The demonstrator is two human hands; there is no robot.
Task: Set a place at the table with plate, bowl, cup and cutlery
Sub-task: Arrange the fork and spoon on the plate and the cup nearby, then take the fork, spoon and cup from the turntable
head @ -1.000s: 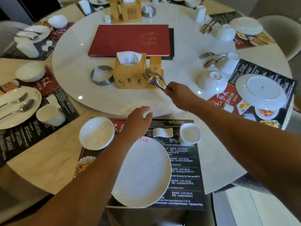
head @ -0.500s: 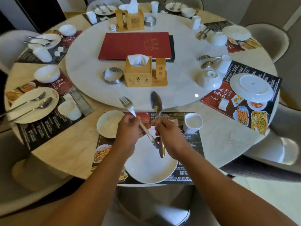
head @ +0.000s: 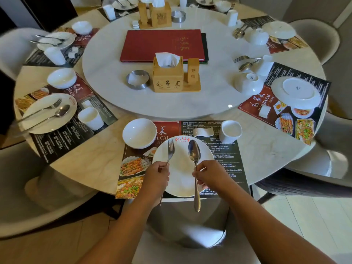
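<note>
Fingers of left hand [head: 156,178] pinch fork [head: 170,148], right hand [head: 209,174] pinches spoon [head: 194,151], both over plate [head: 181,180] (bowl [head: 139,133] far left, cup [head: 230,130] far right).

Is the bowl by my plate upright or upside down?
Upright: the bowl shows its hollow inside, with the rim facing up.

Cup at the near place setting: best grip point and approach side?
Grip the cup round its side wall, coming from its right. It stands upright, mouth up, no handle, and the small white rest sits close on its left.
</note>
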